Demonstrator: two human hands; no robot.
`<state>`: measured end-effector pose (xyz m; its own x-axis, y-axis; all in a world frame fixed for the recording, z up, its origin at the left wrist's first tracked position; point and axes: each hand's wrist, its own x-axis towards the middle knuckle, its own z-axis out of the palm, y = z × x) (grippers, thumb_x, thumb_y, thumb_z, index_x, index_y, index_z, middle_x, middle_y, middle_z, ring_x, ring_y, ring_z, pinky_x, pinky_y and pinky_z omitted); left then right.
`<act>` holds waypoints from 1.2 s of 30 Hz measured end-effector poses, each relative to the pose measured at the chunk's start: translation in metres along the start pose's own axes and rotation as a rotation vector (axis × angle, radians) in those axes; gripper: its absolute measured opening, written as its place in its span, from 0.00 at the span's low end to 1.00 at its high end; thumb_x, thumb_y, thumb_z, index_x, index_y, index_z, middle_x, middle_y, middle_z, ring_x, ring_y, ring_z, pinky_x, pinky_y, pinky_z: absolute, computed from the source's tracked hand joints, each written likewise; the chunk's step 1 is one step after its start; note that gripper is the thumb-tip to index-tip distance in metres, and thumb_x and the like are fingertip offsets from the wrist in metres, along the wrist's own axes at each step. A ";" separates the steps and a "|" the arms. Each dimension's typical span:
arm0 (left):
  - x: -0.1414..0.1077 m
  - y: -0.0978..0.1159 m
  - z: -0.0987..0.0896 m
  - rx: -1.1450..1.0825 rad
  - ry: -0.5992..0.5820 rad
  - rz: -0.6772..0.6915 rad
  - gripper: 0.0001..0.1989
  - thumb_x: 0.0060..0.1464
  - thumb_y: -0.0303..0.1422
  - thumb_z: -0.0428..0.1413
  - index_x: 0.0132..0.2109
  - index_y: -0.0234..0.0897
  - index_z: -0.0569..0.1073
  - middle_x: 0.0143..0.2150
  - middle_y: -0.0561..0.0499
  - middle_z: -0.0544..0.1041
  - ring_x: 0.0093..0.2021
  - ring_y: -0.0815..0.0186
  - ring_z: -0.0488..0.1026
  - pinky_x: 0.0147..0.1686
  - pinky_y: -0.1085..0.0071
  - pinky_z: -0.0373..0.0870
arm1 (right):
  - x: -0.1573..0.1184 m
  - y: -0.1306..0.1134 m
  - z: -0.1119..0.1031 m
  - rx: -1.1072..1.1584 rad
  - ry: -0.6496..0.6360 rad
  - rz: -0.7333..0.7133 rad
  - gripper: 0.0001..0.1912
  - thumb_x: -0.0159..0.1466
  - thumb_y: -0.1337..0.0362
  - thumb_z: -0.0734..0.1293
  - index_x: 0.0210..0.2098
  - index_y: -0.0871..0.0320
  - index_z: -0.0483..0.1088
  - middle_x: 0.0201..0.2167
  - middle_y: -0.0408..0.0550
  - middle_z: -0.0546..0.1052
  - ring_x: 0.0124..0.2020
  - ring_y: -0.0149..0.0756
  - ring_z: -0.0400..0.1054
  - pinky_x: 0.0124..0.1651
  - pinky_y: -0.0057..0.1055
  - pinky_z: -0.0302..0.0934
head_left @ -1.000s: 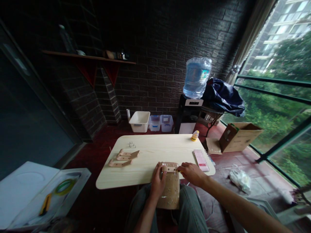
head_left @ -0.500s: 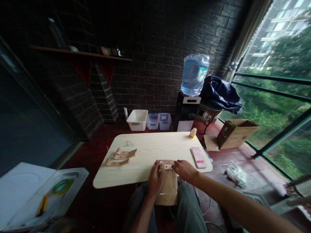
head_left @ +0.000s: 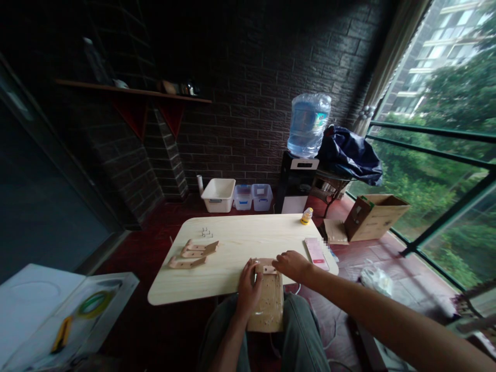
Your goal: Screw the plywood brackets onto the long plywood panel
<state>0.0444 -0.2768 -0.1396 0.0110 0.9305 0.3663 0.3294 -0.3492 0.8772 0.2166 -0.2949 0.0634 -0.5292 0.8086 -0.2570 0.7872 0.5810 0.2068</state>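
Observation:
A tan, tape-covered board [head_left: 267,307] rests between the person's thighs, its far end at the table's front edge. Across its far part lies a light wooden strip [head_left: 269,269] with small holes. My left hand [head_left: 249,287] is closed around the strip's left end, thumb on top. At the strip's right end my right hand [head_left: 290,264] pinches with bent fingers; whether it also holds something small is hidden. Two pairs of bent wooden pieces [head_left: 198,250] lie at the table's left, near several small metal screws [head_left: 207,232].
The pale table [head_left: 166,287] carries a yellow-capped bottle [head_left: 306,216] and a pink phone [head_left: 315,252] at its right. An open white case [head_left: 104,320] with a yellow tool stands at the left. A cardboard box [head_left: 372,217] and water dispenser [head_left: 296,183] stand beyond.
The view has tilted slightly, so the room sits a little lower in the picture. Both hands stay at the strip, the right fingers shifted slightly.

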 end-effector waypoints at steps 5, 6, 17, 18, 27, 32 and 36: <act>0.002 -0.003 -0.001 0.003 -0.021 -0.006 0.20 0.63 0.45 0.51 0.57 0.42 0.70 0.66 0.45 0.67 0.68 0.56 0.61 0.67 0.53 0.58 | 0.006 0.001 0.008 0.030 -0.003 0.036 0.13 0.71 0.68 0.57 0.46 0.59 0.72 0.41 0.56 0.81 0.42 0.44 0.77 0.41 0.35 0.68; 0.002 -0.003 -0.001 0.002 -0.028 -0.013 0.20 0.63 0.45 0.50 0.58 0.42 0.70 0.66 0.45 0.66 0.68 0.56 0.60 0.68 0.53 0.58 | 0.006 0.001 0.010 0.047 -0.004 0.055 0.12 0.71 0.67 0.58 0.47 0.60 0.72 0.41 0.57 0.81 0.42 0.44 0.77 0.41 0.35 0.68; 0.000 0.001 -0.004 -0.011 -0.037 0.018 0.19 0.63 0.44 0.51 0.57 0.43 0.70 0.66 0.45 0.66 0.69 0.56 0.59 0.68 0.52 0.57 | -0.004 -0.009 0.003 -0.004 0.015 0.020 0.14 0.70 0.69 0.57 0.50 0.57 0.70 0.42 0.56 0.80 0.42 0.45 0.77 0.40 0.36 0.69; 0.000 0.001 -0.004 -0.010 -0.039 0.018 0.19 0.63 0.43 0.51 0.57 0.43 0.70 0.67 0.45 0.66 0.69 0.56 0.59 0.68 0.52 0.57 | -0.003 -0.007 0.003 -0.017 0.019 0.003 0.14 0.71 0.69 0.56 0.48 0.57 0.71 0.42 0.56 0.80 0.42 0.44 0.77 0.41 0.37 0.68; -0.002 0.004 -0.003 -0.014 -0.024 -0.027 0.20 0.62 0.45 0.52 0.57 0.43 0.71 0.66 0.46 0.66 0.68 0.55 0.60 0.68 0.52 0.58 | -0.004 -0.009 0.019 0.060 0.011 0.177 0.12 0.70 0.63 0.59 0.48 0.61 0.70 0.42 0.60 0.79 0.41 0.46 0.77 0.38 0.36 0.69; -0.005 0.009 -0.003 -0.033 0.001 -0.021 0.20 0.63 0.45 0.51 0.57 0.43 0.70 0.66 0.45 0.66 0.68 0.56 0.60 0.68 0.51 0.57 | -0.010 -0.012 0.011 0.064 0.038 0.092 0.17 0.67 0.65 0.63 0.55 0.59 0.66 0.43 0.57 0.79 0.41 0.46 0.77 0.38 0.36 0.69; -0.004 0.012 -0.004 -0.028 -0.020 -0.034 0.20 0.63 0.45 0.51 0.57 0.43 0.70 0.66 0.45 0.67 0.68 0.56 0.60 0.68 0.50 0.56 | -0.009 -0.008 0.006 -0.004 0.048 0.022 0.14 0.70 0.70 0.56 0.48 0.58 0.71 0.43 0.57 0.80 0.43 0.46 0.77 0.39 0.38 0.69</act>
<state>0.0445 -0.2851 -0.1296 0.0193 0.9438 0.3301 0.3035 -0.3201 0.8975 0.2164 -0.3072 0.0586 -0.5262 0.8250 -0.2064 0.7978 0.5629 0.2159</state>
